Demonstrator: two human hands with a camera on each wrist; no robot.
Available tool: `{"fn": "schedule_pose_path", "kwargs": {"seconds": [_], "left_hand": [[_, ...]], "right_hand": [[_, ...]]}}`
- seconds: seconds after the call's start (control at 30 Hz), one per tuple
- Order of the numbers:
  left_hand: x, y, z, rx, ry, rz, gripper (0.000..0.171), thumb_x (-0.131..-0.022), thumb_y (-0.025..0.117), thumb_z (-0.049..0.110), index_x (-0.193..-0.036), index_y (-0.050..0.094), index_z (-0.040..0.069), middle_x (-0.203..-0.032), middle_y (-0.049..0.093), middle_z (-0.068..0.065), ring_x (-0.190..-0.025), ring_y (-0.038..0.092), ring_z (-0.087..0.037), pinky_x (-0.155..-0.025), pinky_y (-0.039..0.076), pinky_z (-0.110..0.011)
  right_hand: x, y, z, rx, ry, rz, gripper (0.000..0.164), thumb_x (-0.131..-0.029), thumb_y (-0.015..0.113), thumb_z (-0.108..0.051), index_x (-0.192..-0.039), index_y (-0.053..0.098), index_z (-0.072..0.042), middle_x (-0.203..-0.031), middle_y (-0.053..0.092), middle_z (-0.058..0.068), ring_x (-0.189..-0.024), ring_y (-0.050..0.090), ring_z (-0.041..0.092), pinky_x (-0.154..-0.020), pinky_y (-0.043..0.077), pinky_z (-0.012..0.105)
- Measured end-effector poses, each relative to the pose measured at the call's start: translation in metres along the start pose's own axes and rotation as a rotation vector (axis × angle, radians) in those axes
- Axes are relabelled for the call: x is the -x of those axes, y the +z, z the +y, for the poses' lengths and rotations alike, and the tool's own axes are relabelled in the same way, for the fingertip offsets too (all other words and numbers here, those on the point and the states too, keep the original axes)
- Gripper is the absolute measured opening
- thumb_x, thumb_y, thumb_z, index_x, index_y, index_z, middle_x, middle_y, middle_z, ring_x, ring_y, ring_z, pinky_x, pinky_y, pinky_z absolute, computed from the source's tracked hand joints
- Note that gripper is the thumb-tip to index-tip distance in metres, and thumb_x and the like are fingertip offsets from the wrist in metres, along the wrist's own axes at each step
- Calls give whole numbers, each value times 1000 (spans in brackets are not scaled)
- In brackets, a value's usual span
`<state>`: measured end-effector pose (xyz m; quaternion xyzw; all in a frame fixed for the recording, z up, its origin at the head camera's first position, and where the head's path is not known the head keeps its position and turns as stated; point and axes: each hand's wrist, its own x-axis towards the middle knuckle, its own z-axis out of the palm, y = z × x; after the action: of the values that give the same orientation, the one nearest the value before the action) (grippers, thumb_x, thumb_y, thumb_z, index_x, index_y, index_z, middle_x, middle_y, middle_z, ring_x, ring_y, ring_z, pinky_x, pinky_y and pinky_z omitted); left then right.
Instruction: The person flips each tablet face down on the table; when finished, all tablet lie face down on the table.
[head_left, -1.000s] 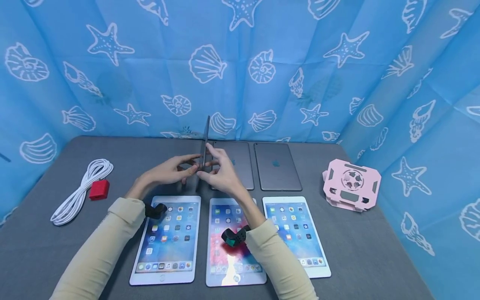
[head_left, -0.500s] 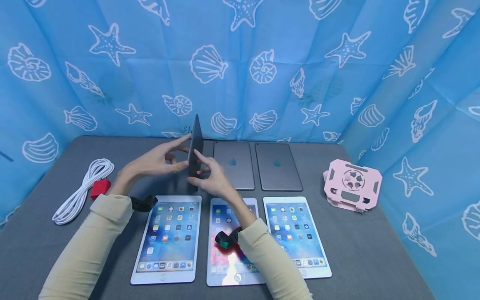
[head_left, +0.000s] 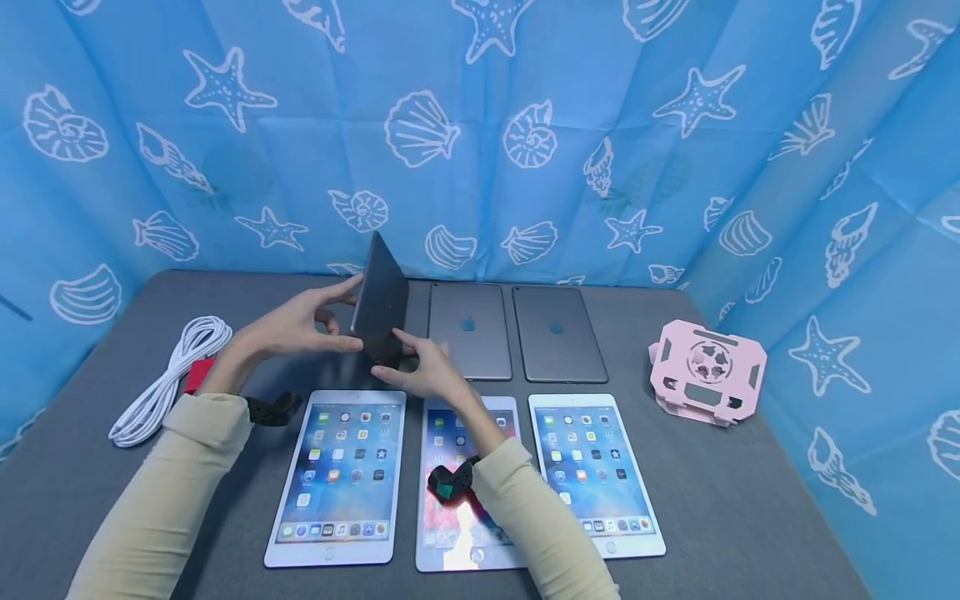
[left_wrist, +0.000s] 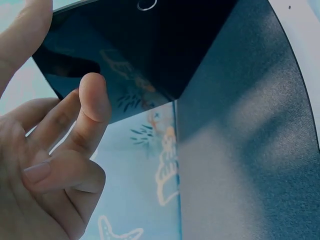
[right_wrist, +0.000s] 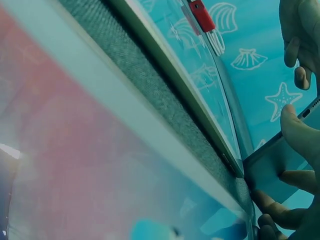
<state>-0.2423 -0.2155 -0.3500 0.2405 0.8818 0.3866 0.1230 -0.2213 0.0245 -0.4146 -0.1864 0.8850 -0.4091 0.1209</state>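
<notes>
Both hands hold a dark grey tablet (head_left: 384,296) tilted up on edge at the back of the table. Its back faces right in the head view. The left hand (head_left: 296,323) grips the left edge, thumb at the lower corner and index finger higher up. The right hand (head_left: 427,367) has its thumb on the bottom edge and fingers against the back, as the right wrist view of the right hand (right_wrist: 300,170) shows. In the left wrist view the tablet's dark screen (left_wrist: 150,55) carries a round home button and reflects the curtain.
Two grey tablets, one (head_left: 468,333) beside another (head_left: 558,333), lie face down to the right. In front are three lit white tablets, left (head_left: 341,475), middle (head_left: 442,508) and right (head_left: 592,467). A white cable (head_left: 168,379), red charger (head_left: 197,375) and pink stand (head_left: 705,371) flank them.
The tablet has moved left and turned from nearly edge-on, so more of its back shows. Both hands moved left with it; the left wrist now partly covers the red charger.
</notes>
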Motion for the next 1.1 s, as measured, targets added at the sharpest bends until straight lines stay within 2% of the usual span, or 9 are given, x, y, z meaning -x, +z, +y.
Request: {"fn": "schedule_pose_path", "kwargs": {"seconds": [0.13,0.37,0.57,0.8,0.97,1.1], "left_hand": [[3,-2,-2,5,-15,-2,102,-90,79,24,-166,12,17,-157,40,-28,-75,62,-18,-70,51,-29],[8,-6,-8,28,-39,-14,102,-90,79,24,-166,12,14,-157,40,-27,-77,62,-18,-72,51,-30],[13,-9,-13,46,-50,-11,104,-88,81,22,-165,12,10,-155,43,-27,-76,64,-16,-72,51,-30],[16,-8,-20,55,-77,-19,110,-84,85,20,-164,12,5,-141,53,-25,-72,64,-15,-73,50,-30],[17,-6,-28,64,-102,-31,112,-83,86,20,-164,11,3,-135,51,-22,-71,63,-14,-73,49,-30],[16,-3,-36,66,-114,-30,112,-83,86,20,-164,10,1,-126,48,-19,-71,60,-12,-67,48,-29]], "right_hand": [[-1,0,-1,34,6,-18,73,-96,70,-40,-157,41,-13,-144,61,19,-138,48,39,-124,21,61],[0,1,-4,66,50,-29,71,-97,69,-43,-157,43,-15,-144,61,17,-129,47,36,-113,38,57],[0,2,-5,77,62,-29,68,-96,71,-39,-155,46,-16,-143,62,16,-122,45,32,-108,40,54],[2,2,-5,92,46,-20,67,-96,72,-35,-155,46,-14,-143,61,18,-124,45,34,-107,40,52],[3,2,-4,117,37,-10,68,-96,72,-34,-155,45,-12,-143,61,19,-124,45,34,-106,40,49],[4,2,-4,123,25,-7,68,-97,72,-32,-155,45,-10,-143,59,19,-125,47,33,-107,38,49]]}}
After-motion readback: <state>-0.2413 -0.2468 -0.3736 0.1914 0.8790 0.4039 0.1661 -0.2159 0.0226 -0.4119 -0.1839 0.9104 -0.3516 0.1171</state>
